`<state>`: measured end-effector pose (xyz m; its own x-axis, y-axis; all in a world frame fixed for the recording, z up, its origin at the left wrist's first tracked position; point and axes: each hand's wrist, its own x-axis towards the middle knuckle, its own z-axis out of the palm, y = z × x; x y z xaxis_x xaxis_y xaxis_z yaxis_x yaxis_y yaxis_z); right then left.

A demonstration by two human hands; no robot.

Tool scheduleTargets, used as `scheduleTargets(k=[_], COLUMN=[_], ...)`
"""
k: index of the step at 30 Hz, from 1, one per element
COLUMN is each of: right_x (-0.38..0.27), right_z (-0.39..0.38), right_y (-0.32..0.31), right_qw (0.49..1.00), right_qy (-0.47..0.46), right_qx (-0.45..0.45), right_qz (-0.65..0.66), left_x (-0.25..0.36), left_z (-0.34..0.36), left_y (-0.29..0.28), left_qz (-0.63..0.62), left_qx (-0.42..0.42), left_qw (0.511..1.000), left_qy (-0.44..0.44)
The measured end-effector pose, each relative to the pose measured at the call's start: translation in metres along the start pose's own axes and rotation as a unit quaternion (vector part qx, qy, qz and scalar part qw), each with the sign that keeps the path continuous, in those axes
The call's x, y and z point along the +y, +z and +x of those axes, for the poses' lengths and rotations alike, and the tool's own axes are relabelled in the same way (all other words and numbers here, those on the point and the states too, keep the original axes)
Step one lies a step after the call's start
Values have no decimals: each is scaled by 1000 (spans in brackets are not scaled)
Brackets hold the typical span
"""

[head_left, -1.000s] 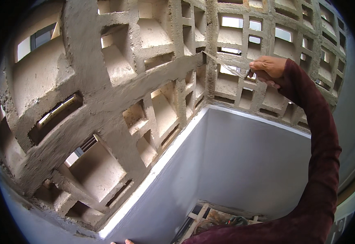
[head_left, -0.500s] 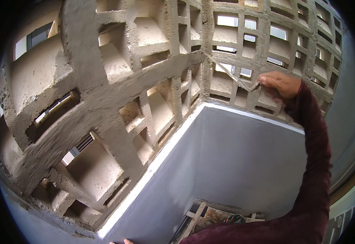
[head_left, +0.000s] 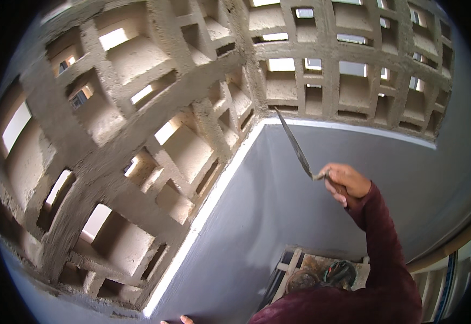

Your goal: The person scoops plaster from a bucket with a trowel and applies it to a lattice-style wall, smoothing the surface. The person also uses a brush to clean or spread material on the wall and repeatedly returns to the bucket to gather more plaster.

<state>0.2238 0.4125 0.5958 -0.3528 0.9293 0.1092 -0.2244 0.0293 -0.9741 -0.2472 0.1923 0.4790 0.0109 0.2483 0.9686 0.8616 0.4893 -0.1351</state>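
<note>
My right hand (head_left: 346, 183) is closed around the handle of a trowel (head_left: 296, 147) with a long, narrow grey blade. The blade slants up and left, and its tip reaches the bottom row of openings beside the inner corner. Whether the tip touches the block cannot be made out. Of my left hand (head_left: 180, 321) only a couple of fingertips show at the lower edge, stretched out and apart by the grey wall. Rough cement screen blocks (head_left: 192, 148) with rectangular openings form two walls that meet at the corner.
A white ledge strip (head_left: 203, 217) runs along the foot of the screen blocks. Below it is a smooth grey wall (head_left: 322, 173). Down beneath my right arm stands a platform (head_left: 295, 258) with a round container (head_left: 303, 281) and a dark bucket-like thing (head_left: 341, 274) on it.
My right hand has come down with the trowel, from in front of the screen blocks to in front of the grey wall. The blade tip has dropped lower along the corner. The view has shifted.
</note>
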Motion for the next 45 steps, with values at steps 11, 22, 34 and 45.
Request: scheduleTargets(k=[11, 22, 34, 45], right_x=[173, 468, 670, 753], right_z=[-126, -335, -354, -326], right_y=[-45, -94, -103, -80], right_qw=[983, 747, 602, 613], right_qy=[160, 586, 594, 594], right_qx=[25, 152, 44, -43], right_qz=[91, -274, -532, -520], left_x=[-3, -23, 56, 189], left_z=[0, -29, -282, -484], left_y=[-3, -3, -61, -124], left_qz=[75, 57, -102, -131], left_qx=[-23, -152, -644, -942], left_qw=[995, 962, 737, 256], left_qy=[54, 219, 180, 171])
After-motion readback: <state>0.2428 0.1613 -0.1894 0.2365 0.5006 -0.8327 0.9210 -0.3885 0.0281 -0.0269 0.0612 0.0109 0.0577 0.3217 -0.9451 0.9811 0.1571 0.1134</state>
